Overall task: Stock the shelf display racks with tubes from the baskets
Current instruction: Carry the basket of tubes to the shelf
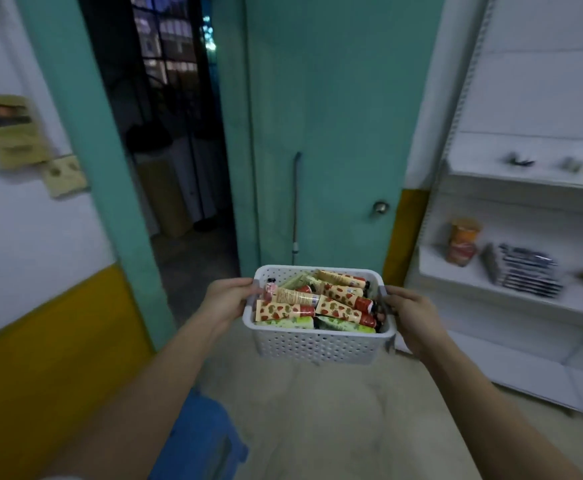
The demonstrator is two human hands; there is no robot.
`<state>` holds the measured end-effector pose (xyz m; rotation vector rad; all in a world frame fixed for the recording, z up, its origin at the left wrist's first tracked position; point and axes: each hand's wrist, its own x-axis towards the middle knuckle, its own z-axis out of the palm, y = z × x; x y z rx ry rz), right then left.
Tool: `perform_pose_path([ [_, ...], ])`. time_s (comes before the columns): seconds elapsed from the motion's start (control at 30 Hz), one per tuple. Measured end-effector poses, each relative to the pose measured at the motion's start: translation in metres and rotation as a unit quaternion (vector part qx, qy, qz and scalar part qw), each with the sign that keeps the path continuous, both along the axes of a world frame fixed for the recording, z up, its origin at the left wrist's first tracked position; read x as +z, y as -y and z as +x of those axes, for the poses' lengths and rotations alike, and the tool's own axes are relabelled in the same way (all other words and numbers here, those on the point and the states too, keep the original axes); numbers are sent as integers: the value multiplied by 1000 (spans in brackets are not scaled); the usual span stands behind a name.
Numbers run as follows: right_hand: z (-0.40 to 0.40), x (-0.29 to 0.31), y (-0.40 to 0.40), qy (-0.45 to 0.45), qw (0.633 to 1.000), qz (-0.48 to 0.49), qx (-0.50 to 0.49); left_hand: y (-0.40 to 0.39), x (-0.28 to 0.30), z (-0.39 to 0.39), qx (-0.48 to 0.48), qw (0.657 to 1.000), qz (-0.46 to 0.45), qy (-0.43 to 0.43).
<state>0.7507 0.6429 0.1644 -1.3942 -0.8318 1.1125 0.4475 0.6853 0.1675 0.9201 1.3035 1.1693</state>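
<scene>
A white perforated basket [317, 346] hangs in the air in front of me, carried between both hands. It is filled with several tubes [338, 308], most cream with red strawberry print and red caps, a few pale green. My left hand [229, 299] grips the basket's left handle. My right hand [413, 315] grips the right handle, fingers curled over the rim. White shelves [511, 289] stand to the right, beyond the basket.
The shelves hold an orange cup [463, 242], a stack of dark packets [525, 273] and small items higher up. A teal door [328, 140] with a knob [380, 207] is straight ahead, a dark doorway left of it. A blue stool [196, 441] stands by my left arm.
</scene>
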Motion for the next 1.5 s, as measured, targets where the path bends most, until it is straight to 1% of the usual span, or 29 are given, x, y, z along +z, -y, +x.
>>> perform_pose_path([
  [0.2,118,47,-38,3,995,13,-99,-104,49,135,-101,994,29,-13],
  [0.4,238,65,-63,13,980,18,-198,-188,70,283,-222,974,28,-20],
  [0.6,362,63,-92,37,948,18,-314,-274,77,450,-359,932,45,-17],
  [0.73,437,69,-102,50,922,3,-383,-317,84,562,-446,895,16,-6],
  [0.8,472,77,-100,51,904,-1,-424,-331,91,619,-482,876,19,1],
  [0.93,544,85,-87,46,850,-20,-524,-338,102,732,-539,841,47,4],
  [1.03,604,87,-78,34,820,-10,-571,-333,105,815,-580,813,58,6],
  [1.17,689,80,-59,46,778,-25,-626,-316,96,930,-604,795,63,-1],
  [1.33,804,69,-31,27,751,-21,-660,-291,84,1084,-639,767,57,-2],
  [1.5,902,80,1,15,717,-38,-696,-258,90,1216,-678,732,53,-21],
])
